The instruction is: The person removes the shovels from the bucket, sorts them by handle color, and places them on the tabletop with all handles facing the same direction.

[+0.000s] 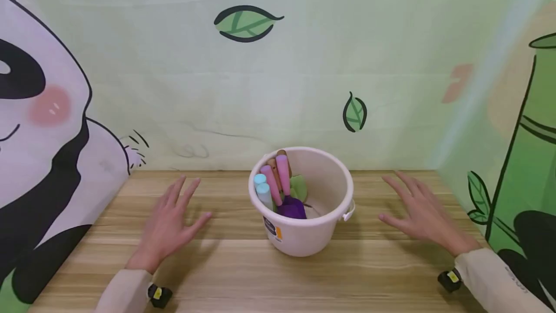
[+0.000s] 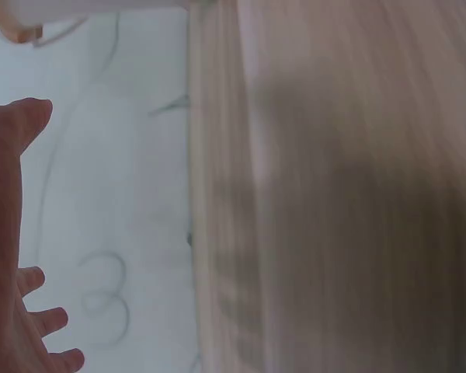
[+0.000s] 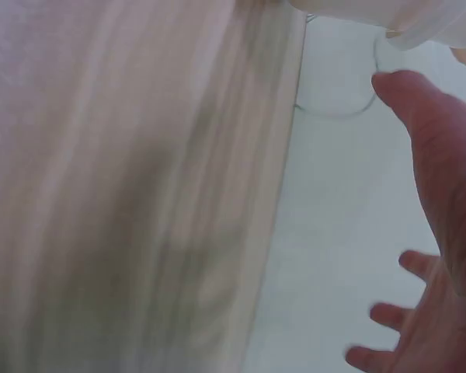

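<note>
At the table (image 1: 234,274)'s centre, the white bucket (image 1: 300,238) stands upright, pink handles (image 1: 271,185) inside at its 10 o'clock. My left hand (image 1: 169,223) is at 9, right hand (image 1: 421,211) at 3, both spread, holding nothing. Items are in, bucket not gripped; can't tell what's left.

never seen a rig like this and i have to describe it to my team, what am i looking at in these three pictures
No machine here: a person uses two bare hands, so the left grip and right grip are simply those hands. The head view comes from a camera worn on the head, looking forward and down. The other two come from cameras worn on the wrists, one per hand. On the wooden table stands a pale bucket containing pink handles and something purple. Neither hand holds anything; they are open on either side, apart from the bucket.
</note>
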The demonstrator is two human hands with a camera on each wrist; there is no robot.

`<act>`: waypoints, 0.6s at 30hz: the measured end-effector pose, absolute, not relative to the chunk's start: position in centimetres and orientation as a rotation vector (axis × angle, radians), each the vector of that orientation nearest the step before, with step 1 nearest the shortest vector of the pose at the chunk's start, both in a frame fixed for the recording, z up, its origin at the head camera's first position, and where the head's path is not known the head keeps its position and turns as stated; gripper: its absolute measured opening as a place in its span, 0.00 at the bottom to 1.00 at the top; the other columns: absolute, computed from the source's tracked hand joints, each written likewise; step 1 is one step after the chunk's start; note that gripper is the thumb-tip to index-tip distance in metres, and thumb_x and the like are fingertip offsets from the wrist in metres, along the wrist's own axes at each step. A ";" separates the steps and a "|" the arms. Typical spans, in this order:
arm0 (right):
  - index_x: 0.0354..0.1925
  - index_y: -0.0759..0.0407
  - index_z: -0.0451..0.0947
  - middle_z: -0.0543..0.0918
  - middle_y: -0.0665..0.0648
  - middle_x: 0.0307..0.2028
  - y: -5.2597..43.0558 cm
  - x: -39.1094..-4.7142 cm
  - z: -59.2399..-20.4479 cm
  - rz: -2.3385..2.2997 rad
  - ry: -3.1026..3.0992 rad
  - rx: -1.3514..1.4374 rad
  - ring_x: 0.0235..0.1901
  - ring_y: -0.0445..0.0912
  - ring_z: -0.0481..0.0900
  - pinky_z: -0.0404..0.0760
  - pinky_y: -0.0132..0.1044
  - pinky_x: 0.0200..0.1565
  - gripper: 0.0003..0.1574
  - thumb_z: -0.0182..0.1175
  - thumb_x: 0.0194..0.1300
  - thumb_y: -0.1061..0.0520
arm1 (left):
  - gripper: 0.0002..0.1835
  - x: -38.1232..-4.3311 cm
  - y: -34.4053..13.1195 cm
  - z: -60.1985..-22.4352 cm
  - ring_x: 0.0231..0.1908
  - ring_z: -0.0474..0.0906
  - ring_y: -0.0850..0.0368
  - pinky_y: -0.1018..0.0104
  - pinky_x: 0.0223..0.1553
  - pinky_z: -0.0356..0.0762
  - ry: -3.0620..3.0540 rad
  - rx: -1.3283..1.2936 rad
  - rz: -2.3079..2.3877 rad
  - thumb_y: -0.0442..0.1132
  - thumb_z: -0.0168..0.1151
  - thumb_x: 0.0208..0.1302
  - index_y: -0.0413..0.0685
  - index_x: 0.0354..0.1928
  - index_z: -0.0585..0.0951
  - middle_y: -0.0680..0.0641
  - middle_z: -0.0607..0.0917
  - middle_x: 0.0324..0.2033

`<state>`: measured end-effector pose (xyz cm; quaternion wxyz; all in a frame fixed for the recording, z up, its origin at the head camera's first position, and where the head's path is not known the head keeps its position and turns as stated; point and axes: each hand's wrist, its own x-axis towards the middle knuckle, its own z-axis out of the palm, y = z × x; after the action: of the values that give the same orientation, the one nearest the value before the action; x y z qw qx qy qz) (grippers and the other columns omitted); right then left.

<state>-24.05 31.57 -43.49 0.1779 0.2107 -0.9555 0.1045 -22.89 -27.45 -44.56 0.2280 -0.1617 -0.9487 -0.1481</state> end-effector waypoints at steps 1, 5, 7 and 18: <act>0.79 0.47 0.57 0.57 0.69 0.76 31.5 -24.2 -43.3 0.316 -2.701 0.618 0.67 0.75 0.61 0.65 0.80 0.57 0.60 0.72 0.59 0.33 | 0.48 -23.0 -27.2 -44.3 0.72 0.56 0.26 0.25 0.66 0.58 -2.606 -0.455 -0.424 0.62 0.65 0.66 0.62 0.82 0.54 0.35 0.55 0.78; 0.80 0.46 0.57 0.58 0.67 0.76 30.9 -24.5 -42.4 0.421 -2.705 0.712 0.68 0.73 0.62 0.68 0.80 0.55 0.60 0.74 0.58 0.37 | 0.49 -22.9 -25.9 -43.6 0.71 0.58 0.26 0.22 0.61 0.63 -2.597 -0.471 -0.536 0.61 0.66 0.66 0.65 0.82 0.52 0.37 0.54 0.79; 0.80 0.45 0.56 0.58 0.67 0.76 30.5 -24.7 -42.0 0.460 -2.717 0.739 0.69 0.72 0.61 0.68 0.79 0.56 0.60 0.74 0.59 0.37 | 0.49 -22.7 -25.3 -43.3 0.71 0.58 0.26 0.22 0.60 0.64 -2.599 -0.477 -0.577 0.60 0.66 0.66 0.65 0.82 0.52 0.38 0.54 0.79; 0.81 0.42 0.53 0.58 0.64 0.77 28.7 -24.5 -39.7 0.584 -2.744 0.805 0.72 0.67 0.59 0.67 0.76 0.60 0.59 0.71 0.61 0.34 | 0.50 -22.5 -22.1 -41.2 0.77 0.53 0.40 0.27 0.66 0.61 -2.637 -0.575 -0.913 0.58 0.66 0.68 0.66 0.83 0.48 0.49 0.52 0.81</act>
<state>-24.54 28.66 -39.70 0.1113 0.2742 -0.9343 0.1989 -22.48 -22.05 -41.19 0.1457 -0.1998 -0.9156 -0.3171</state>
